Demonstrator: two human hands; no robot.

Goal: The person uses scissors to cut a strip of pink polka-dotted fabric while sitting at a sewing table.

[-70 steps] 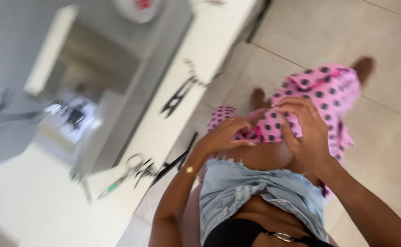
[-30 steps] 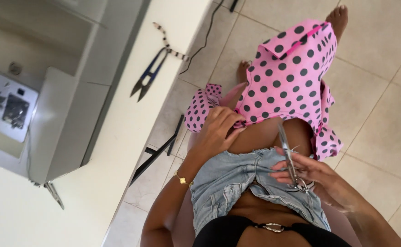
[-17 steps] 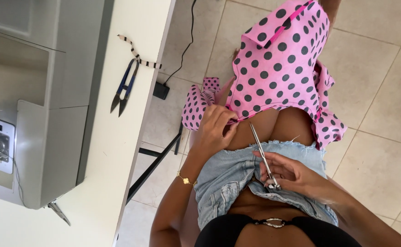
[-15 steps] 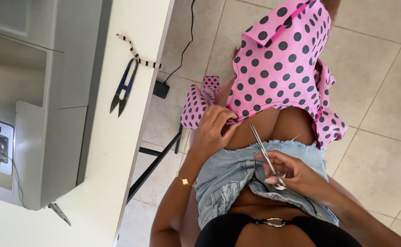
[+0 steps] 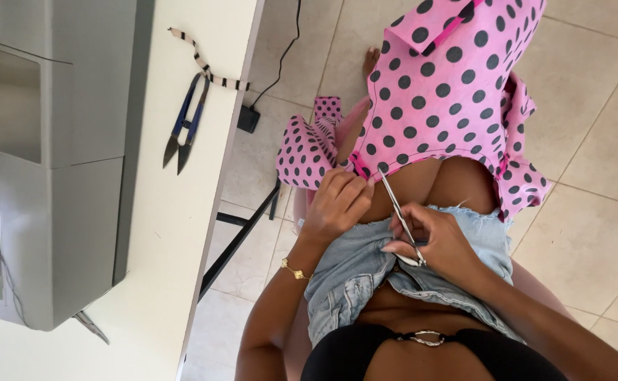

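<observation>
Pale floor tiles [image 5: 605, 233] run under a cream tabletop [image 5: 182, 212], where blue thread snips [image 5: 184, 134] lie beside a grey sewing machine [image 5: 62, 176]. On the seated person's lap, the left hand [image 5: 337, 204] has its fingers [image 5: 351, 189] pressed together, pinching the edge of the pink polka-dot fabric [image 5: 443, 92]. The right hand [image 5: 436, 240] grips slim silver scissors [image 5: 399, 219], tips pointing at that pinched edge.
</observation>
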